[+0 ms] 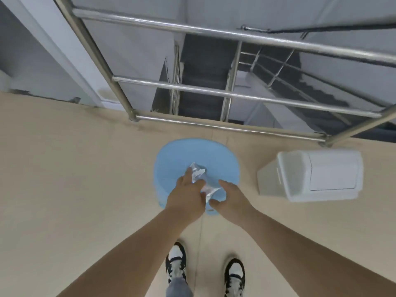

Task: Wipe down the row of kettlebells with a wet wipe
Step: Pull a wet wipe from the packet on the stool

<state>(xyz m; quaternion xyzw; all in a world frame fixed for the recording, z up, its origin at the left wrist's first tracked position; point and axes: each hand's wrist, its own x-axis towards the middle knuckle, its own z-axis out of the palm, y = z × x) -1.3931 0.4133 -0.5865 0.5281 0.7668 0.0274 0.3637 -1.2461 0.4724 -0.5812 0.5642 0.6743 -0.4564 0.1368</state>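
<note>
A crumpled white wet wipe (pixel 200 179) hangs between both my hands above a light blue bucket (pixel 171 159) on the floor. My left hand (pixel 188 191) pinches the wipe's upper part with its fingers. My right hand (pixel 230 197) holds the wipe's lower end between thumb and fingers. The wipe looks twisted between the two hands. No kettlebells are in view.
A white swing-lid bin (pixel 310 175) stands to the right of the bucket. A steel railing (pixel 214 93) guards an open stairwell just beyond the bucket. Beige floor (pixel 75 179) stretches to the left. My two shoes (pixel 176 262) are near the bottom edge.
</note>
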